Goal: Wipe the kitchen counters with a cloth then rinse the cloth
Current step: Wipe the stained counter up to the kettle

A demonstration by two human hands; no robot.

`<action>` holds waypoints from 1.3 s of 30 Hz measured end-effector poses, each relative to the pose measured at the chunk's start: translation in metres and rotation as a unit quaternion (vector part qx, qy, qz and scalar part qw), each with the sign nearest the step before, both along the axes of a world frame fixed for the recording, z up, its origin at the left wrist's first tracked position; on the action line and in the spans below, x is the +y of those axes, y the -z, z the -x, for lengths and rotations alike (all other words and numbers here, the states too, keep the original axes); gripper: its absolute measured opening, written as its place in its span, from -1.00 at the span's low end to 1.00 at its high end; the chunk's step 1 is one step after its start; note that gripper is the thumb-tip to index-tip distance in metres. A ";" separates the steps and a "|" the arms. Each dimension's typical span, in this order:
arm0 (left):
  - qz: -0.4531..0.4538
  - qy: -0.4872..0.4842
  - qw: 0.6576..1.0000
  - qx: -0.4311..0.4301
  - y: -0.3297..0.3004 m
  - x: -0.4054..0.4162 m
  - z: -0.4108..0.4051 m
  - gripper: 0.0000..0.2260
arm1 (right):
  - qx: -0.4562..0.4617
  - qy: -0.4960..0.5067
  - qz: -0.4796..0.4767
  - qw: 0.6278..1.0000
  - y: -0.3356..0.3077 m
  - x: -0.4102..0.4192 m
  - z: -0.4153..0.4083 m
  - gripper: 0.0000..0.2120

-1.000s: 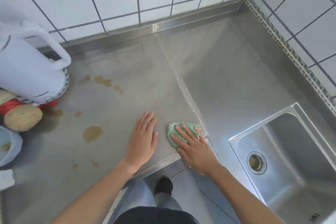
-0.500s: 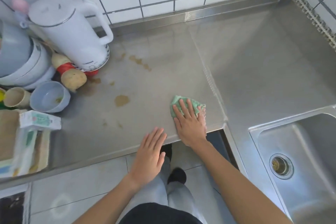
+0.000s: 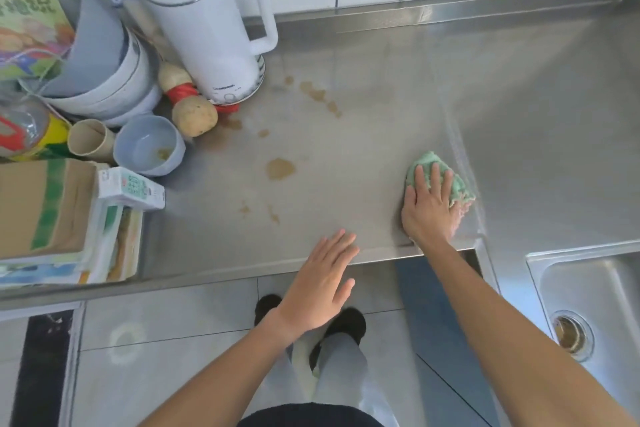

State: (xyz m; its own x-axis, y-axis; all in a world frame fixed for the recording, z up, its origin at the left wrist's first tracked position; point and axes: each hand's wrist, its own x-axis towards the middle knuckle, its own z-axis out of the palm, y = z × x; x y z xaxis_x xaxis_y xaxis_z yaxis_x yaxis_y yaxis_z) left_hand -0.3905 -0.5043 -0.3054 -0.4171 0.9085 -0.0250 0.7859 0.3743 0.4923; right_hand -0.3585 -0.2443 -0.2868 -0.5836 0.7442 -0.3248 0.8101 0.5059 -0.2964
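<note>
The green cloth (image 3: 437, 173) is pressed flat-fingered onto the counter (image 3: 363, 156) by the right hand (image 3: 429, 206), near the front edge. The left hand (image 3: 322, 282), released, has been drawn off the counter; brown stains (image 3: 280, 168) remain unwiped to the left.

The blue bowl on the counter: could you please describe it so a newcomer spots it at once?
Start at the white kettle by the tiled wall. In front of it lies a gourd, and just left of that sits the blue bowl. Unlike the beige cup beside it, it holds brownish residue.
</note>
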 end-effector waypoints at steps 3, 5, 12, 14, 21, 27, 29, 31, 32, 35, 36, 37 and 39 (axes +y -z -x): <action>-0.078 -0.039 0.996 -0.033 -0.012 -0.019 0.013 -0.66 | 0.028 -0.069 0.013 0.997 0.001 -0.058 0.046 -0.50; -0.115 -0.068 0.990 -0.054 -0.018 -0.041 0.024 -0.71 | 0.041 -0.162 0.008 0.986 0.004 -0.101 0.048 -0.50; -0.070 -0.142 0.985 -0.062 -0.023 -0.134 0.078 -0.81 | 0.017 -0.410 -0.023 0.912 -0.006 -0.092 -0.040 -0.51; -0.055 -0.147 0.986 -0.048 -0.022 -0.154 0.095 -0.80 | -0.004 -0.374 -0.017 0.927 -0.006 -0.070 -0.040 -0.50; -0.101 -0.177 0.979 0.019 -0.002 -0.173 0.167 -0.68 | -0.011 -0.011 -0.033 0.999 0.003 -0.124 0.076 -0.49; -0.029 -0.190 0.980 0.057 0.012 -0.149 0.194 -0.56 | 0.018 -0.225 -0.025 0.974 0.010 -0.245 0.094 -0.48; -0.009 -0.183 0.980 0.072 0.018 -0.149 0.193 -0.54 | 0.025 -0.302 -0.029 0.953 0.011 -0.254 0.067 -0.49; -0.017 -0.184 0.979 0.089 0.022 -0.153 0.192 -0.55 | 0.017 -0.346 -0.038 0.937 0.010 -0.233 0.041 -0.50; -0.027 -0.185 0.978 0.095 0.023 -0.154 0.192 -0.56 | 0.008 -0.351 -0.041 0.935 0.008 -0.218 0.030 -0.49; -0.044 -0.184 0.976 0.106 0.024 -0.154 0.191 -0.57 | -0.011 -0.264 -0.026 0.964 0.001 -0.170 0.018 -0.49; -0.045 -0.188 0.976 0.103 0.024 -0.153 0.192 -0.56 | -0.007 -0.202 -0.016 0.979 0.000 -0.159 0.023 -0.49; -0.044 -0.191 0.975 0.100 0.024 -0.152 0.192 -0.56 | 0.000 -0.129 -0.008 0.992 -0.001 -0.150 0.035 -0.50; -0.044 -0.193 0.975 0.100 0.025 -0.151 0.191 -0.55 | -0.012 0.006 -0.010 1.000 -0.001 -0.144 0.078 -0.51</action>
